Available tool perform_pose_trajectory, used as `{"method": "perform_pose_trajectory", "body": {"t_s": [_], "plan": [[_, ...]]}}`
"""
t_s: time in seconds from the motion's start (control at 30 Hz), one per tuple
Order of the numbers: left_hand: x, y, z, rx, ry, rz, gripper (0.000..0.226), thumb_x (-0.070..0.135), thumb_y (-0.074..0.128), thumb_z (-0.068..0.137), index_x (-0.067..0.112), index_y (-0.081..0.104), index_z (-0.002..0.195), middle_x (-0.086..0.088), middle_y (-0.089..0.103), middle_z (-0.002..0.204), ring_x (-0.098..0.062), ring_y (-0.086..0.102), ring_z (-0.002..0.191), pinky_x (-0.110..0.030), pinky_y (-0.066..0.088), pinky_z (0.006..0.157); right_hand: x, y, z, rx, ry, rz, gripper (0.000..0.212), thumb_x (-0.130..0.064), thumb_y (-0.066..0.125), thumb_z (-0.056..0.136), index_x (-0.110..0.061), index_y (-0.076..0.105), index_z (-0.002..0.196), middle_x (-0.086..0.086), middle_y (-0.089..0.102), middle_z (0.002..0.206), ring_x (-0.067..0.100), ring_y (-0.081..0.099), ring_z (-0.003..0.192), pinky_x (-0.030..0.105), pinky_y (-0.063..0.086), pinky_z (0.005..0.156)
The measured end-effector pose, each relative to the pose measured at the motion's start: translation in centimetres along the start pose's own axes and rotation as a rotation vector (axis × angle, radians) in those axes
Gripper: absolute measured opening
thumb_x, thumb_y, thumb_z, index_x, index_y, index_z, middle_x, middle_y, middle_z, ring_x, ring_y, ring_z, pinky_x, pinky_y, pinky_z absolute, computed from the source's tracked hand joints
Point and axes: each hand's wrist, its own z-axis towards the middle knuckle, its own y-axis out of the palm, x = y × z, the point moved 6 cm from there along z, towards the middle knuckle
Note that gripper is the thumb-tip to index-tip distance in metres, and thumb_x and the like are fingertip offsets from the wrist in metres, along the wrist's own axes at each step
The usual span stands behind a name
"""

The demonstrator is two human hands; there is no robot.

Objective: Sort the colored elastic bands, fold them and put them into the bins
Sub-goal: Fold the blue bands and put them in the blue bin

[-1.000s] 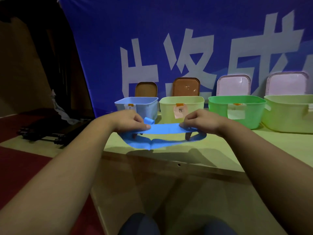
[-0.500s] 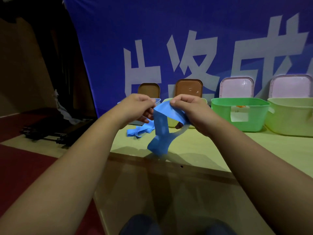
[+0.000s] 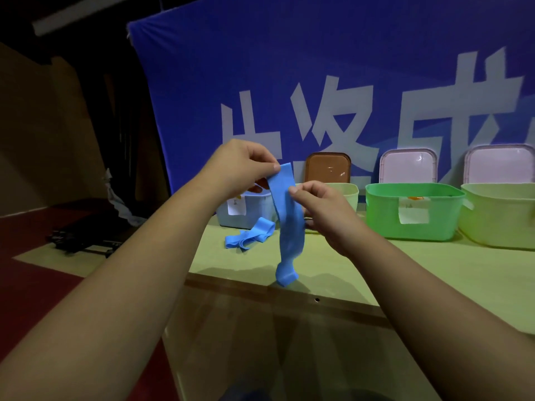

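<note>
A blue elastic band (image 3: 288, 227) hangs doubled in the air above the table, its lower end just over the table's front part. My left hand (image 3: 241, 167) pinches its top corner between thumb and fingers. My right hand (image 3: 321, 209) pinches the band's right edge a little lower. A second blue band (image 3: 250, 234) lies crumpled on the table (image 3: 405, 270) in front of the pale blue bin (image 3: 252, 209). To the right stand a pale yellow bin (image 3: 346, 193), a green bin (image 3: 414, 211) and a yellow-green bin (image 3: 500, 215).
Lids lean against the blue banner (image 3: 318, 68) behind the bins: a brown lid (image 3: 327, 167) and two pink lids (image 3: 408, 166). Dark gear (image 3: 84, 235) lies on the red floor at the left. The table's front edge (image 3: 289, 290) runs below the hanging band.
The band was stretched flat between both hands just above the table. Both hands have risen and come together, and the band now hangs down vertically, folded over. The view tilted upward.
</note>
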Motion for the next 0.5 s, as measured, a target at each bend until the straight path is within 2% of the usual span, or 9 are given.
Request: {"method": "perform_pose_trajectory", "body": {"t_s": [0.1, 0.17, 0.33, 0.4, 0.47, 0.5], "plan": [[1.5, -0.8, 0.4, 0.041, 0.097, 0.094, 0.007, 0.019, 0.076, 0.099, 0.019, 0.082, 0.096, 0.001, 0.079, 0.081, -0.006, 0.076, 0.071, -0.016, 0.058, 0.062, 0.4, 0.3, -0.1, 0.017, -0.023, -0.038, 0.044, -0.065, 0.076, 0.078, -0.026, 0.070, 0.097, -0.001, 0.074, 0.094, 0.023, 0.070, 0.091, 0.053, 0.064, 0.091], [2.2, -1.1, 0.5, 0.058, 0.136, 0.124, 0.006, 0.020, 0.076, 0.100, 0.019, 0.081, 0.099, 0.002, 0.078, 0.083, -0.003, 0.075, 0.069, -0.013, 0.056, 0.060, 0.5, 0.2, -0.1, 0.053, -0.055, -0.131, 0.046, -0.071, 0.069, 0.074, -0.032, 0.068, 0.098, -0.004, 0.075, 0.097, 0.027, 0.070, 0.104, 0.061, 0.058, 0.097], [3.5, -1.7, 0.8, 0.106, 0.212, 0.166, 0.007, 0.022, 0.074, 0.101, 0.022, 0.080, 0.104, 0.005, 0.076, 0.089, -0.004, 0.072, 0.072, -0.011, 0.055, 0.060, 0.0, 0.5, 0.1, 0.088, -0.095, -0.277, 0.035, -0.075, 0.062, 0.078, -0.049, 0.059, 0.102, -0.017, 0.071, 0.099, 0.016, 0.066, 0.109, 0.056, 0.050, 0.107], [3.7, -1.8, 0.9, 0.112, 0.227, 0.168, 0.007, 0.023, 0.073, 0.102, 0.022, 0.079, 0.105, 0.006, 0.075, 0.090, -0.004, 0.072, 0.073, -0.012, 0.056, 0.061, -0.4, 1.0, 0.2, 0.054, -0.113, -0.228, 0.027, -0.062, 0.067, 0.088, -0.050, 0.060, 0.112, -0.018, 0.071, 0.110, 0.011, 0.068, 0.109, 0.043, 0.053, 0.101], [3.7, -1.9, 1.0, 0.116, 0.225, 0.143, 0.009, 0.022, 0.072, 0.103, 0.020, 0.080, 0.107, 0.004, 0.075, 0.090, -0.007, 0.074, 0.074, -0.015, 0.059, 0.062, -0.6, 1.5, 0.2, -0.017, -0.106, -0.103, 0.027, -0.038, 0.069, 0.099, -0.036, 0.063, 0.126, -0.011, 0.072, 0.121, 0.010, 0.070, 0.111, 0.031, 0.054, 0.088], [3.6, -1.9, 1.1, 0.116, 0.222, 0.127, 0.009, 0.022, 0.072, 0.103, 0.019, 0.080, 0.107, 0.003, 0.076, 0.091, -0.009, 0.074, 0.075, -0.017, 0.060, 0.063, -0.5, 1.7, 0.3, -0.053, -0.101, -0.053, 0.027, -0.031, 0.068, 0.101, -0.032, 0.064, 0.128, -0.010, 0.074, 0.122, 0.009, 0.070, 0.112, 0.030, 0.054, 0.088]]}}
